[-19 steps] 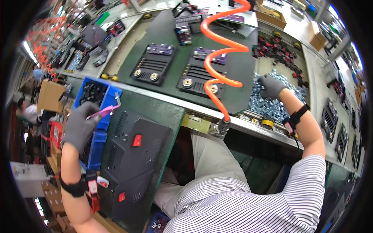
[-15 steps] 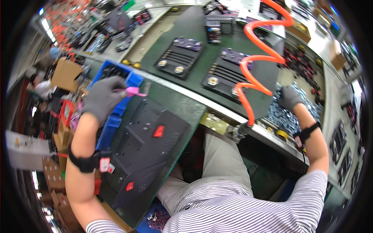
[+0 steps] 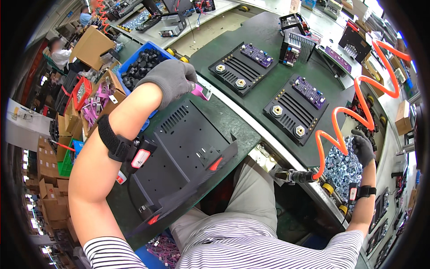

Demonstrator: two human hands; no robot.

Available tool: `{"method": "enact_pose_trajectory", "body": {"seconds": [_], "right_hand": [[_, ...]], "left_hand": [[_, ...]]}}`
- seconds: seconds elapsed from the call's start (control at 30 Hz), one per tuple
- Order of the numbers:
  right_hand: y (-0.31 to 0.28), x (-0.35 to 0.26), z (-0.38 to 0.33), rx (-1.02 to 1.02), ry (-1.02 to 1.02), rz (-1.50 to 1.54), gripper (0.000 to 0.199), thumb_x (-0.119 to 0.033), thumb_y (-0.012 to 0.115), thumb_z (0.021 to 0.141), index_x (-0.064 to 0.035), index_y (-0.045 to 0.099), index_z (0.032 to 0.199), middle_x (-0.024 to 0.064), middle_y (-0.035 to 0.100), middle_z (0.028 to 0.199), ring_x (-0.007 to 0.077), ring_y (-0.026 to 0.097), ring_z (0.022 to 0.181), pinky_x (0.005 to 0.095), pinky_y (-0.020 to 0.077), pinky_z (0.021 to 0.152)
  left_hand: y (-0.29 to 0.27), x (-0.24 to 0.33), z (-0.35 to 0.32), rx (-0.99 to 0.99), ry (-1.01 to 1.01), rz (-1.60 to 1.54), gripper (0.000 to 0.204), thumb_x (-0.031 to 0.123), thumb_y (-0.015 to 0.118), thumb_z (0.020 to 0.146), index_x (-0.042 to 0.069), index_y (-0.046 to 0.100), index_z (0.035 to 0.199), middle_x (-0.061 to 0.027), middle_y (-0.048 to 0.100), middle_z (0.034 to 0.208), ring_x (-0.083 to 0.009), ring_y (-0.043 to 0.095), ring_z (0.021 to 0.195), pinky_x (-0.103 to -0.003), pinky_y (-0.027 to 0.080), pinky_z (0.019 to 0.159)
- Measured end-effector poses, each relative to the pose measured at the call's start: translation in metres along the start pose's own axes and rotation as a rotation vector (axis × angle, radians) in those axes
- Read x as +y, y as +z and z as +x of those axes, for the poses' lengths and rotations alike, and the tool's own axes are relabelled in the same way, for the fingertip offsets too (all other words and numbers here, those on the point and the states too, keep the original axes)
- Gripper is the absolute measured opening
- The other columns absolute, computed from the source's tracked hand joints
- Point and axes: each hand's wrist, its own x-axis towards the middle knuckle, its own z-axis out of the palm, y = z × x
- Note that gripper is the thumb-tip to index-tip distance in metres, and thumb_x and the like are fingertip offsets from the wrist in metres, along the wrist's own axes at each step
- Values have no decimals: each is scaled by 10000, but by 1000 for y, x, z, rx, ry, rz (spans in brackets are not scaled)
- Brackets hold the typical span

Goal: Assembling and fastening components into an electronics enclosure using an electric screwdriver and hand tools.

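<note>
My left hand (image 3: 172,81), in a grey glove, is closed on one end of a purple bracket (image 3: 198,90) with a bent, bare-metal tip. It hangs above the far edge of a large black metal panel (image 3: 174,154) with slots, holes and red tabs. Far to the right, my gloved right hand (image 3: 363,147) rests at the edge of a heap of shiny metal nuts (image 3: 339,169). Its fingers are curled, and whatever they hold is too small to make out.
A blue bin (image 3: 157,48) of black knobs stands beyond my left forearm, beside a carton of purple brackets (image 3: 99,101). Two black plates (image 3: 242,67) with purple circuit boards lie across the bench. An orange coiled hose (image 3: 336,117) runs to an air tool (image 3: 293,175).
My left hand has moved right with the purple bracket, over the panel's far edge. My right hand has shifted to the heap's far edge. The whole view has swung, and the panel appears lower.
</note>
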Motion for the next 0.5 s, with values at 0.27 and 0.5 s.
{"method": "enact_pose_trajectory", "body": {"seconds": [0.27, 0.5], "right_hand": [[105, -86, -5, -357, -300, 12, 374, -151, 616, 940, 36, 565, 1260, 49, 625, 967, 115, 619, 799, 206, 506, 672], [226, -132, -11, -680, -181, 88, 298, -165, 632, 934, -41, 558, 1194, 42, 626, 917, 62, 562, 699, 167, 396, 534]], "left_hand": [[10, 9, 37, -34, 4, -77, 271, 265, 662, 886, 82, 701, 1083, -81, 664, 780, -168, 605, 589, -339, 501, 617], [13, 7, 44, 104, -16, -12, 258, 259, 626, 910, 60, 687, 1062, -101, 677, 832, -195, 649, 698, -355, 507, 659]]}}
